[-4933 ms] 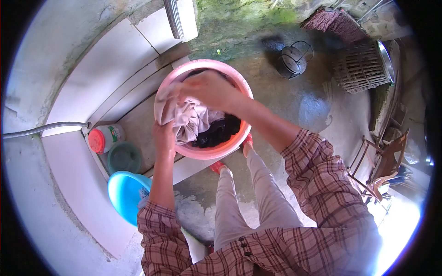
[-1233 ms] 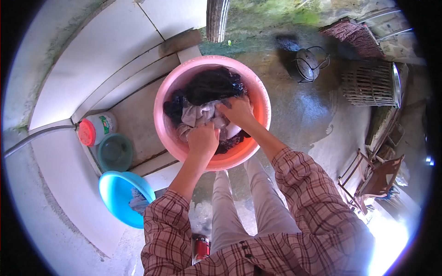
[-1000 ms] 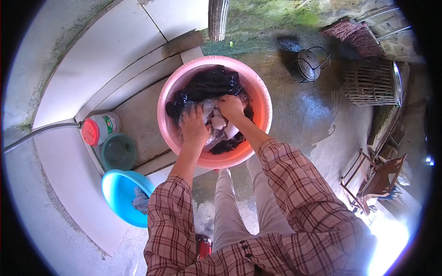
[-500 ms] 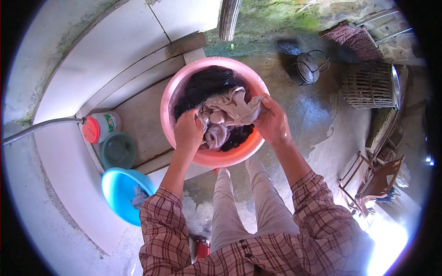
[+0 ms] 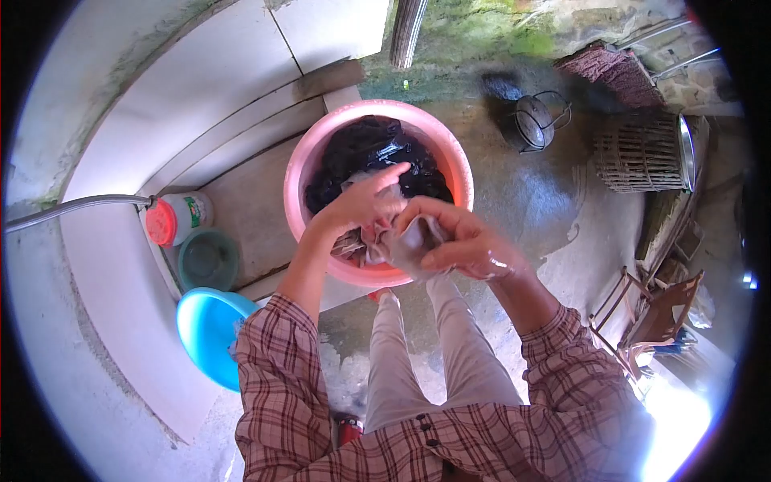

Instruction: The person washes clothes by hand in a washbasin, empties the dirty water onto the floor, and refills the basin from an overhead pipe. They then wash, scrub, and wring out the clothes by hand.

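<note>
A pink basin (image 5: 299,173) holds dark wet clothes (image 5: 365,149) in its upper part. A wet, pinkish-grey cloth (image 5: 418,241) is bunched over the basin's near side, between my hands. My right hand (image 5: 474,245) grips it, with thumb and fingers closed around a fold near the rim. Beside it, my left hand (image 5: 357,201) holds the cloth's other part under its palm, index finger stretched out over the dark clothes. Motion blurs the left fingers somewhat. More of the bunched cloth hangs below, down into the basin.
To the left are a blue basin (image 5: 193,333), a green basin (image 5: 209,261), a red-lidded tub (image 5: 162,222) and a grey hose (image 5: 80,210). On the right stand a metal pot (image 5: 532,124), a woven basket (image 5: 638,153) and a folding chair (image 5: 654,313). The floor (image 5: 534,201) looks wet.
My hands have come closer together at the basin's near side. The cloth, spread between them before, is now bunched. More of the dark clothes shows. My left index finger has straightened.
</note>
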Motion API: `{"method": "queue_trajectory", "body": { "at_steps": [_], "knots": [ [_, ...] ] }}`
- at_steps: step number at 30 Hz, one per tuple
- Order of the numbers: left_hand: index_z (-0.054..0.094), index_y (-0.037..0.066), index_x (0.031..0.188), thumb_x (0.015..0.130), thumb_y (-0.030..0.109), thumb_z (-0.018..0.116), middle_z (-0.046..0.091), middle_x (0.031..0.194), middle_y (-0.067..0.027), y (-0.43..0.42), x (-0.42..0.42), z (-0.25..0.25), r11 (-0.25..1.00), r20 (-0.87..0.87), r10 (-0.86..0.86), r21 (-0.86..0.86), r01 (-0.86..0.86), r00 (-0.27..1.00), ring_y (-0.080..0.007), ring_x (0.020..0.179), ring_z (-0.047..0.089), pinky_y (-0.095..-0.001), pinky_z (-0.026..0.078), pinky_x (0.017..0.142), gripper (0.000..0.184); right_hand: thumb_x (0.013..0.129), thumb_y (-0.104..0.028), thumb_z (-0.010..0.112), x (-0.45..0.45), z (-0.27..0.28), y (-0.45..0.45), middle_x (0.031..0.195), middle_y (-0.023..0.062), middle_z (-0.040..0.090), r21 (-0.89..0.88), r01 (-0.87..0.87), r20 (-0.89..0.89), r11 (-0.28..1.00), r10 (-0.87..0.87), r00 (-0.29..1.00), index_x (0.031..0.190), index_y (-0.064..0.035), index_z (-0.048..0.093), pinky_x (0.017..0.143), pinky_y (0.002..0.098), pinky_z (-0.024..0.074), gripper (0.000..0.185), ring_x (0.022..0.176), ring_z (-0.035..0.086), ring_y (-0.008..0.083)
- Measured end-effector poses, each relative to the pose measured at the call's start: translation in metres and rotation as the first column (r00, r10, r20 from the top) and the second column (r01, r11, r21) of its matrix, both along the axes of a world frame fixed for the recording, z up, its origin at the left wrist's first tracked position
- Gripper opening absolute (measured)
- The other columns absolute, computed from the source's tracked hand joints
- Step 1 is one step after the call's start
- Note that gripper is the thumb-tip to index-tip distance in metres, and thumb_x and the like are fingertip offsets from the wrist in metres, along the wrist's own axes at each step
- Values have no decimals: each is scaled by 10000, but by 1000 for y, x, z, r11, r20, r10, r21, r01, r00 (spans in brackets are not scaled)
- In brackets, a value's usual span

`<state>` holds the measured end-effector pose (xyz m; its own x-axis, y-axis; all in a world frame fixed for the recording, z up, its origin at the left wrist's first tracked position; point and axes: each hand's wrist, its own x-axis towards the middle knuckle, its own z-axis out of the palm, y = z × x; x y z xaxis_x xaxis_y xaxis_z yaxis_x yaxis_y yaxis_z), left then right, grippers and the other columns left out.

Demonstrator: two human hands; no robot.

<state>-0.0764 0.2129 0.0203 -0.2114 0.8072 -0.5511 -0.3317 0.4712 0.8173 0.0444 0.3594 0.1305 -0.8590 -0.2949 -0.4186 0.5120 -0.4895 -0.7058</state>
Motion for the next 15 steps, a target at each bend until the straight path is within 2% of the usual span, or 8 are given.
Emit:
{"method": "queue_trajectory", "body": {
  "at_steps": [2, 3, 4, 7, 10, 11, 14, 15],
  "knots": [
    [354, 137, 1379, 841, 334, 510, 424, 1340, -162, 0, 10, -8, 960, -349, -208, 105, 259, 914, -254, 1162, 490, -322, 387, 959, 593, 663, -7, 624, 2, 3, -9, 977, 23, 527, 69, -98, -37, 993, 101, 994, 1088, -41, 513, 719, 220, 406, 441, 849, 505, 83],
    [354, 151, 1378, 835, 298, 520, 430, 1335, -174, -2, 19, -34, 930, -489, -302, 35, 365, 818, -270, 1232, 431, -327, 312, 1027, 588, 678, -16, 601, 2, 10, -11, 1013, 20, 521, 40, -145, 10, 989, 145, 989, 1093, -23, 513, 747, 225, 401, 425, 875, 492, 90],
    [374, 174, 1367, 814, 294, 540, 435, 1330, -178, -2, 24, -28, 924, -549, -308, 23, 382, 777, -293, 1202, 450, -344, 341, 996, 590, 687, -25, 591, 2, 12, -13, 1007, 26, 524, 72, -181, -15, 981, 182, 983, 1088, -17, 516, 752, 231, 401, 408, 874, 494, 99],
    [455, 211, 1314, 778, 317, 552, 482, 1263, -202, 5, 32, -12, 881, -651, -378, -34, 472, 658, -359, 1083, 517, -390, 415, 898, 555, 713, -51, 565, 4, 14, -18, 978, 44, 533, 213, -256, -110, 943, 284, 953, 1070, -3, 526, 758, 252, 404, 363, 867, 504, 125],
    [468, 199, 1293, 793, 314, 535, 533, 1181, -213, 12, 29, 8, 703, -586, -677, -335, 627, 445, -362, 1002, 560, -400, 442, 852, 517, 730, -78, 560, 8, 18, -17, 936, 64, 547, 392, -250, -214, 885, 352, 911, 1043, 1, 546, 749, 274, 410, 323, 845, 524, 149],
    [539, 174, 1221, 788, 283, 547, 583, 1050, -207, -4, 38, 3, 860, -688, -486, -268, 434, 539, -343, 912, 594, -418, 469, 782, 446, 733, -88, 572, 9, 23, -16, 926, 72, 555, 421, -239, -221, 875, 355, 908, 1029, 0, 556, 745, 280, 413, 309, 835, 531, 156],
    [594, 165, 1153, 773, 223, 561, 592, 951, -198, -12, 31, 10, 887, -598, -419, -431, 167, 683, -317, 871, 599, -421, 474, 761, 386, 761, -67, 577, 11, 39, -13, 865, 78, 569, 442, -163, -324, 882, 326, 888, 1002, -11, 575, 717, 281, 426, 248, 772, 544, 160],
    [600, 147, 1133, 770, 195, 556, 588, 941, -197, -15, 28, 17, 871, -445, -407, -453, 192, 798, -312, 871, 595, -414, 472, 767, 369, 773, -52, 573, 11, 46, -11, 840, 76, 573, 436, -130, -371, 890, 309, 875, 996, -16, 580, 705, 279, 432, 226, 746, 547, 158]
  ]
}}
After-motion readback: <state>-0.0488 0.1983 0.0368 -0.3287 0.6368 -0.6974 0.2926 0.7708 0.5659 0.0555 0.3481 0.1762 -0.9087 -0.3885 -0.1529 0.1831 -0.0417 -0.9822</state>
